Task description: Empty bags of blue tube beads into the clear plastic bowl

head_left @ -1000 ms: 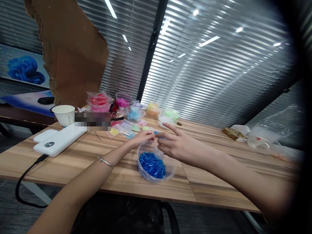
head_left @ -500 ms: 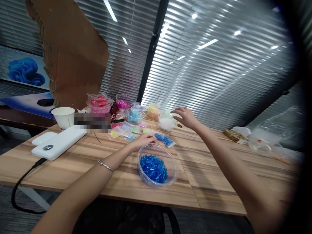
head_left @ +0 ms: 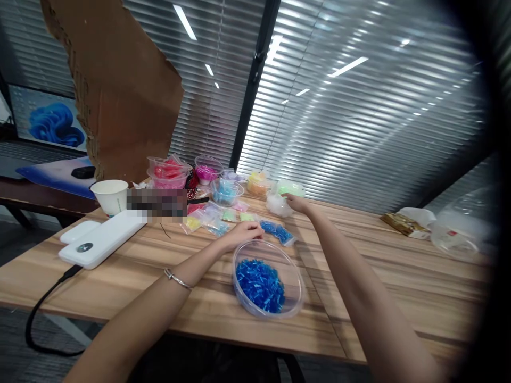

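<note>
A clear round plastic bowl (head_left: 297, 298) holds many short, shiny blue tube beads (head_left: 261, 286) and stands near the table's front edge. My left hand (head_left: 244, 234) lies at its far left rim with fingers curled; what they pinch, if anything, is hidden. Beside those fingertips are small packets of blue beads (head_left: 279, 232). Farther back, my right hand (head_left: 298, 204) reaches to a crumpled, whitish translucent plastic bag (head_left: 278, 205), fingers stretched toward it. A bowl with pale green contents (head_left: 291, 188) sits just behind that hand.
Bowls of red (head_left: 167, 169), magenta (head_left: 206, 173), light blue (head_left: 224, 193) and yellow-orange (head_left: 257, 183) pieces stand at the back. Small colored packets (head_left: 209, 213) lie before them. A paper cup (head_left: 112, 194) and white power bank (head_left: 104, 239) are left; plastic packaging (head_left: 455, 231) is right.
My right hand has come down and left from above the table to the whitish plastic bag. My left hand stays by the bowl's rim. The whole view has shifted slightly.
</note>
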Action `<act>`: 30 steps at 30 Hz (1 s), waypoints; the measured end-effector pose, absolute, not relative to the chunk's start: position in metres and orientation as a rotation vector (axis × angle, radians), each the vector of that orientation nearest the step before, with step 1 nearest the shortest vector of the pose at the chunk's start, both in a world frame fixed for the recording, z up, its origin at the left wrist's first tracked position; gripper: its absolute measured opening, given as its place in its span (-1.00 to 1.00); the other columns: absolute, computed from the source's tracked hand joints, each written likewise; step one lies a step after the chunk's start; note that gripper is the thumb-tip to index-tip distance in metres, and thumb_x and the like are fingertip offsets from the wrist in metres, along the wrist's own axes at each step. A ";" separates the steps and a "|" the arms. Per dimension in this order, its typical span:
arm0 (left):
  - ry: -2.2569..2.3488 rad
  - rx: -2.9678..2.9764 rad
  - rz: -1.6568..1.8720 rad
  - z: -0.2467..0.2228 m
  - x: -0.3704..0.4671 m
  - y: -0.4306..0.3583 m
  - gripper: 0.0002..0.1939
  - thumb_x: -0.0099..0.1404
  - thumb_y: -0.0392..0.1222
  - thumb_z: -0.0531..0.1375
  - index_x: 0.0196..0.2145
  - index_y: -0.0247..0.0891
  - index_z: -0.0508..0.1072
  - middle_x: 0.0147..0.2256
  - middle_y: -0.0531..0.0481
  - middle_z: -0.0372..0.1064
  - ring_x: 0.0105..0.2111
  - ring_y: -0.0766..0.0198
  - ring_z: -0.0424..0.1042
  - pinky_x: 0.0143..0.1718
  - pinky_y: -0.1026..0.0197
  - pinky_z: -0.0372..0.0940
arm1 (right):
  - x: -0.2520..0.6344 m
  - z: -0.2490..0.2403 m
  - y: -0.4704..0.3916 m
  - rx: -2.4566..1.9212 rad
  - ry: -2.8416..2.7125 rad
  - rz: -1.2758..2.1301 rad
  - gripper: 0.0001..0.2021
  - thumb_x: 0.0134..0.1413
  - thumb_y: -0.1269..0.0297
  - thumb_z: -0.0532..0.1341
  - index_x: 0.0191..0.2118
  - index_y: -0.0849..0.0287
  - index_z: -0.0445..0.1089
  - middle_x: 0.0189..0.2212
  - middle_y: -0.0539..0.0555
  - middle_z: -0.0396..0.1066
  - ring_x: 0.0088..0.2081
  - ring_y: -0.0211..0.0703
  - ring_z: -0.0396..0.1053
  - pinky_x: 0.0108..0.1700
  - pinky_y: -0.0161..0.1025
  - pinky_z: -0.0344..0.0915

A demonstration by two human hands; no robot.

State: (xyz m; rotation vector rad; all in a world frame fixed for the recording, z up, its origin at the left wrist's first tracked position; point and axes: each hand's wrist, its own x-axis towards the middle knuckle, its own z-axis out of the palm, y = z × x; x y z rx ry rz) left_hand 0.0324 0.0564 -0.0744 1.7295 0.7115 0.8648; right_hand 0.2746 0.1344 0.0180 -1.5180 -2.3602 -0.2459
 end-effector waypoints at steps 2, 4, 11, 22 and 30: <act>0.699 1.719 0.866 -0.075 0.032 0.057 -0.75 0.25 -0.07 0.15 -0.41 -0.31 0.48 -0.39 0.00 0.42 -0.34 0.28 0.39 -0.25 0.27 0.24 | 0.280 0.021 0.133 -1.535 -2.349 -0.199 -0.68 0.28 0.17 0.17 0.07 0.17 0.33 0.06 0.17 0.34 -0.02 -0.08 0.39 -0.01 -0.01 0.39; 0.687 1.707 0.875 -0.077 0.033 0.059 -0.75 0.25 -0.07 0.16 -0.40 -0.32 0.48 -0.39 0.00 0.42 -0.34 0.28 0.39 -0.26 0.27 0.24 | 0.285 0.025 0.132 -1.544 -2.338 -0.161 -0.67 0.29 0.16 0.14 0.10 0.15 0.33 0.10 0.19 0.33 0.03 -0.04 0.37 0.06 0.01 0.34; 0.693 1.626 0.960 -0.083 0.037 0.067 -0.73 0.26 -0.06 0.17 -0.42 -0.35 0.45 -0.42 -0.01 0.41 -0.40 0.32 0.38 -0.31 0.29 0.25 | 0.274 -0.005 0.117 -1.474 -2.531 0.088 -0.59 0.29 0.02 0.04 0.11 0.09 0.38 -0.01 0.16 0.48 -0.04 0.01 0.45 0.00 -0.12 0.34; 0.834 1.458 1.126 -0.098 0.040 0.079 -0.80 0.21 -0.11 0.20 -0.26 -0.26 0.36 -0.43 0.09 0.33 -0.48 0.39 0.37 -0.40 0.33 0.29 | 0.268 -0.053 0.113 -1.367 -2.582 0.124 -0.36 0.05 0.11 0.29 0.23 0.15 0.19 0.10 0.27 0.29 0.11 0.18 0.28 0.12 0.03 0.22; 0.852 1.452 1.133 -0.100 0.040 0.079 -0.82 0.18 -0.17 0.20 -0.24 -0.25 0.37 -0.41 0.09 0.33 -0.48 0.41 0.37 -0.42 0.35 0.28 | 0.270 -0.074 0.138 -1.396 -2.470 0.247 -0.61 0.35 0.23 0.01 0.22 0.17 0.20 0.21 0.26 0.21 0.22 0.05 0.21 0.23 0.07 0.14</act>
